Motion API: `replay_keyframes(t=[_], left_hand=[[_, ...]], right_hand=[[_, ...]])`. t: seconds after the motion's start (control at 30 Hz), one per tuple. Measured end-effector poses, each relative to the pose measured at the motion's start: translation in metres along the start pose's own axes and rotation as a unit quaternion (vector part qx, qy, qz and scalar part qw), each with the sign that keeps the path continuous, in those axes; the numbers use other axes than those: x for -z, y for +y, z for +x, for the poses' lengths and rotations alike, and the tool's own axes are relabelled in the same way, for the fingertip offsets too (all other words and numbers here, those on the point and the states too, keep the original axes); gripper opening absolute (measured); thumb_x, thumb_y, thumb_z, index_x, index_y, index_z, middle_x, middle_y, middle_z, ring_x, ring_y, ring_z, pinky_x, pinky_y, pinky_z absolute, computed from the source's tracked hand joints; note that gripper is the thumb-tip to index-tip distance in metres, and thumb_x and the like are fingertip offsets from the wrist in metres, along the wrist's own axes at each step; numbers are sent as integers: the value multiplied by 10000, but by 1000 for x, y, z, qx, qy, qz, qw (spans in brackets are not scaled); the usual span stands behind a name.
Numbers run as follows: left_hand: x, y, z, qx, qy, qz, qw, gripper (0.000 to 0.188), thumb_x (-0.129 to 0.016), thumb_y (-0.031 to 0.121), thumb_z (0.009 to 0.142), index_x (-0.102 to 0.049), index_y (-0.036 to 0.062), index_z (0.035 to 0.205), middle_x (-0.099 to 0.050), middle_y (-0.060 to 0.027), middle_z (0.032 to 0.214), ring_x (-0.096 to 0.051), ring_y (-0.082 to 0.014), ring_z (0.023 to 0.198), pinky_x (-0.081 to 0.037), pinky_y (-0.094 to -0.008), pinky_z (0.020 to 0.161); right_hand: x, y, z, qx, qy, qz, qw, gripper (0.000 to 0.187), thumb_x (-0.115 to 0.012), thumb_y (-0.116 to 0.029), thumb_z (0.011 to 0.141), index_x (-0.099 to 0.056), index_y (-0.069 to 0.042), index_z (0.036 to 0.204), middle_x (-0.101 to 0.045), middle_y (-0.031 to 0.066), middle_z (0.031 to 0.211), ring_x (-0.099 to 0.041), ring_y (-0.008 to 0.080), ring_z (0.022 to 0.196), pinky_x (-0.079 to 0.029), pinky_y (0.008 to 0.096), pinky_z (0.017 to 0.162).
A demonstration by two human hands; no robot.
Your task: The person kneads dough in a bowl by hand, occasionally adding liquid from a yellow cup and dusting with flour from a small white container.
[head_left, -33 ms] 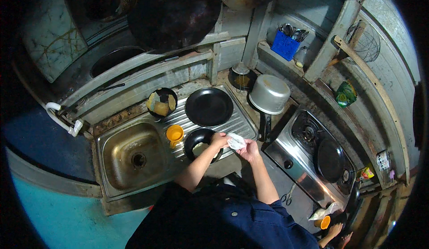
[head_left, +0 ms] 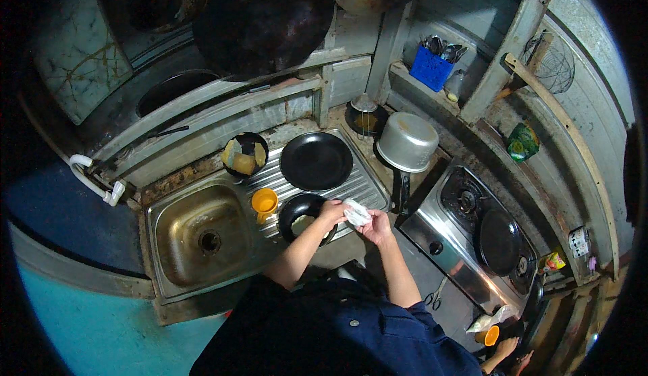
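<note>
- In the head view, a crumpled white wad (head_left: 356, 212) is held between the two hands, above the near side of the steel drainboard (head_left: 368, 188).
- The left hand (head_left: 331, 212) has its fingers closed on the wad's left end; the right hand (head_left: 377, 227) pinches its right side, fingers bent. It may be thin plastic or cloth; the view is too small to say.
- Beneath the left hand and wrist sits a round black pan (head_left: 291, 208) with something pale in it.
- Just left of that pan is an orange plastic mug (head_left: 264, 201), its handle toward the person.
- Behind the mug, a dark bowl (head_left: 233, 168) holds yellowish-brown pieces.
- A wide, flat, round black pan (head_left: 316, 160) lies on the ridged metal, beyond the hands.
- To the left is a square-cornered steel sink (head_left: 202, 210) with a round drain.
- To the right stands a dull silver pot (head_left: 408, 140), near a shiny steel stove (head_left: 432, 241).
- On the shelf, a blue basket (head_left: 429, 75) holds metal spoons.
</note>
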State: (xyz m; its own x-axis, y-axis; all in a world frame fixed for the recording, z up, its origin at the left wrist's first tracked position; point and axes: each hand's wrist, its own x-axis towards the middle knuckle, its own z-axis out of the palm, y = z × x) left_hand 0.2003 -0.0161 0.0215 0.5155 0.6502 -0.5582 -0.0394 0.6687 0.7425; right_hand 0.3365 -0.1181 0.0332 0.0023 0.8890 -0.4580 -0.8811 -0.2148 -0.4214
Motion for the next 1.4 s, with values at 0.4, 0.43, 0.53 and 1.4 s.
replay_keyframes(t=[0.4,0.43,0.53,1.4], left_hand=[[-16,-2,-24,-51,120,125,984,237,-570,75,653,-492,77,876,-554,-122,894,-566,-248,783,-464,-356,694],[0,-26,8,-126,133,209,960,320,-601,23,613,-476,94,899,-534,-135,901,-511,-278,840,-413,-390,720],[-13,-14,-3,-270,114,532,794,344,-613,23,602,-470,88,908,-487,-157,921,-420,-318,925,-354,-408,767],[-8,35,15,-268,-146,659,688,347,-689,229,600,-604,105,913,-623,-114,888,-596,-275,861,-477,-381,731]], right_hand=[[37,4,23,202,138,-539,806,103,-564,-129,790,-606,-37,814,-578,5,684,-491,63,583,-392,229,524],[31,7,22,186,147,-486,841,101,-564,-126,788,-601,-35,808,-577,7,683,-500,76,579,-398,234,530],[33,8,19,142,198,-307,920,95,-562,-119,779,-585,-27,791,-573,16,681,-529,116,568,-415,251,545],[-4,10,-6,279,42,-873,399,233,-617,-161,689,-568,-72,899,-570,113,915,-576,294,828,-468,392,712]])
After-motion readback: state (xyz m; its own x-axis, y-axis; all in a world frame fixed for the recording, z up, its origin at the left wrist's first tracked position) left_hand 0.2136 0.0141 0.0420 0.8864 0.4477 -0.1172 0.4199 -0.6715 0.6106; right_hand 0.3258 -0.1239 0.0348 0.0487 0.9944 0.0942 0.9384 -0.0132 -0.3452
